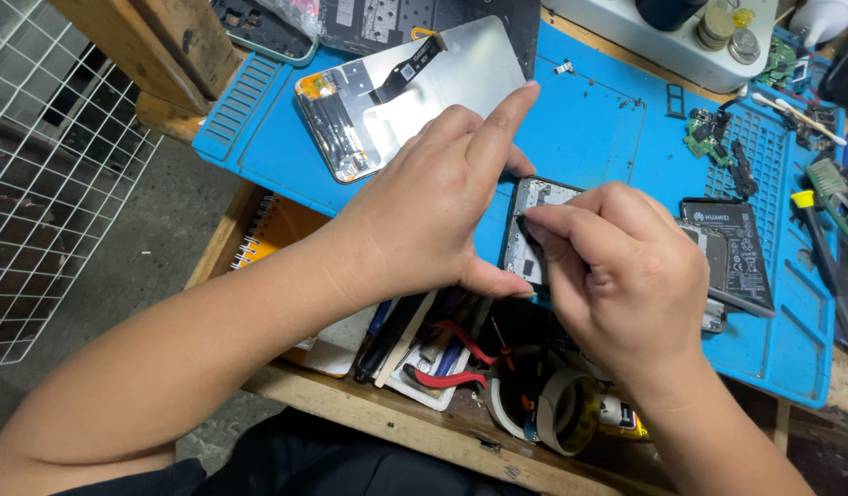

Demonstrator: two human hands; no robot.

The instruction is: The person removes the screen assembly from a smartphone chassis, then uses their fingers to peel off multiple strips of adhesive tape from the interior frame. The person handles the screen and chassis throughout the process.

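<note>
An opened phone body (532,225) lies on the blue work mat (589,129), its inner frame facing up. My left hand (424,207) grips its left end, thumb under the near edge and index finger pointing up and away. My right hand (617,271) pinches a thin dark tool (525,227) whose tip touches the phone's upper left corner. A black battery (741,248) lies just right of the phone, partly hidden behind my right hand.
A detached screen panel (415,87) with a flex cable lies at the mat's far left. Small circuit parts (713,133) and tools (824,216) crowd the right side. Red-handled pliers (447,372) and tape rolls (557,409) sit in a tray at the near edge. A wire rack (47,156) stands left.
</note>
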